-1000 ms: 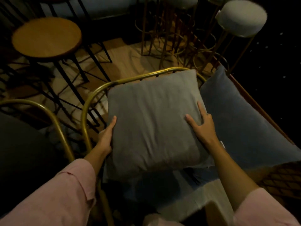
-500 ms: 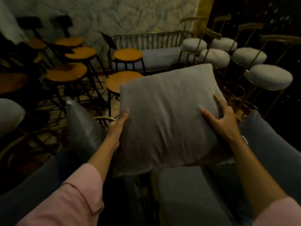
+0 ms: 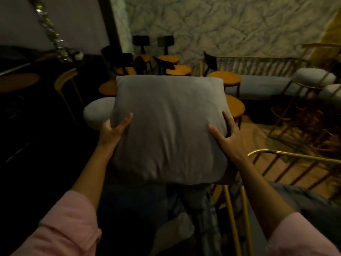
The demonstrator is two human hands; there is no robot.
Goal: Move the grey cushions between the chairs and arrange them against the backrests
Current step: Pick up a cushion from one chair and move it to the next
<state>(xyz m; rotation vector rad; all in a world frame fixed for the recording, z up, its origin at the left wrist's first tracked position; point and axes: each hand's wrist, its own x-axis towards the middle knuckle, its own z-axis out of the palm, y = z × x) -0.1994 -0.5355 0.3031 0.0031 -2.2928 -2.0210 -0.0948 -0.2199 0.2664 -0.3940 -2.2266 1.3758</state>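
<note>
A square grey cushion (image 3: 169, 126) is held up in the air in front of me, its face toward the camera. My left hand (image 3: 112, 130) grips its left edge and my right hand (image 3: 228, 139) grips its right edge, fingers spread over the fabric. Below the cushion lies a dim grey-blue seat (image 3: 140, 206) with another pale cushion (image 3: 175, 230) lying on it. A gold-framed chair backrest (image 3: 287, 156) curves at the right, with a blue-grey seat pad (image 3: 302, 198) beneath it.
Several wooden-topped stools (image 3: 234, 106) with black legs stand ahead. Round white padded stools (image 3: 313, 77) on gold frames are at the right, and one more white stool (image 3: 97, 112) is at the left. A grey bench (image 3: 265, 87) lines the marbled wall. A dark table (image 3: 18, 83) is far left.
The cushion has been lifted off the gold chair's backrest and carried to the left with both hands. My view has swung up and left toward the stools and the wall.
</note>
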